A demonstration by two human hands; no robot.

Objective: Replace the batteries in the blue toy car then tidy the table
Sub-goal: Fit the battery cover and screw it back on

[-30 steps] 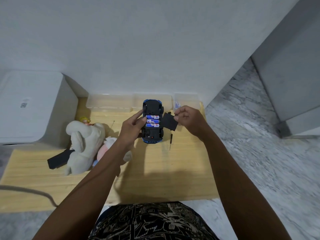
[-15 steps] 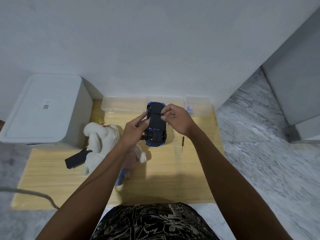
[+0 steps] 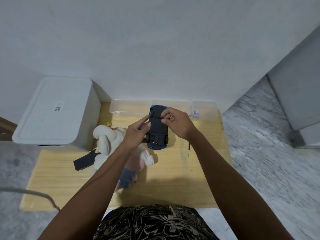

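Observation:
The blue toy car (image 3: 158, 135) lies upside down at the back middle of the wooden table (image 3: 173, 187), its black underside facing up. The black battery cover (image 3: 158, 123) sits over the compartment, hiding the batteries. My left hand (image 3: 136, 132) grips the car's left side. My right hand (image 3: 176, 122) rests on the right side, with thumb and fingertips pressing on the cover. A thin screwdriver (image 3: 189, 148) lies on the table just right of the car.
Clear plastic boxes (image 3: 128, 109) line the back edge; the right one (image 3: 204, 110) holds something blue. Plush toys (image 3: 107, 139) and a black flat object (image 3: 84, 161) lie to the left. A white bin (image 3: 53, 115) stands far left. A cable (image 3: 34, 193) crosses the front left corner.
My right hand brought the battery cover from beside the car onto the compartment, hiding the batteries, and now presses on it. The view shifted slightly.

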